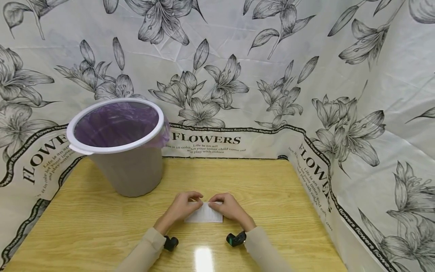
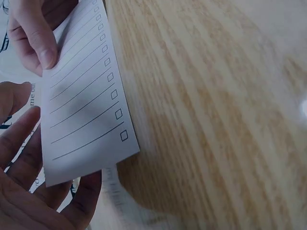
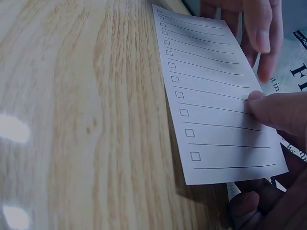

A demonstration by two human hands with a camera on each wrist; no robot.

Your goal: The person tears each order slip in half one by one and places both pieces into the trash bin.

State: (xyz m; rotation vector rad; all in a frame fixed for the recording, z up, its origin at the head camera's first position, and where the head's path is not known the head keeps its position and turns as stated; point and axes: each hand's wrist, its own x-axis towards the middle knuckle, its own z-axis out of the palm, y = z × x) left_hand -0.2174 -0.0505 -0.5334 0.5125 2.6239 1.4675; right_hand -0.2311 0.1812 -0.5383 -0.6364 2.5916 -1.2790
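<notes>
A narrow white checklist sheet (image 1: 204, 216), printed with ruled lines and a column of small boxes, is held tilted just above the wooden table. My right hand (image 1: 230, 206) pinches its far long edge, with the thumb on the printed face and fingers curled behind. At the other end is my left hand (image 1: 182, 207). In the left wrist view, the left thumb (image 2: 17, 98) stands off the sheet beside its edge, while fingers of that hand reach behind the paper (image 2: 81, 124). The right wrist view shows the sheet's (image 3: 216, 110) near end drooping over the right fingers.
On the left of the wooden table (image 1: 258, 181) stands a large grey bin (image 1: 136, 172) with a white rim and a purple liner bag (image 1: 115, 124). Flower-printed cloth (image 1: 210, 87) walls the table at the back and sides. Each wrist wears a small black camera.
</notes>
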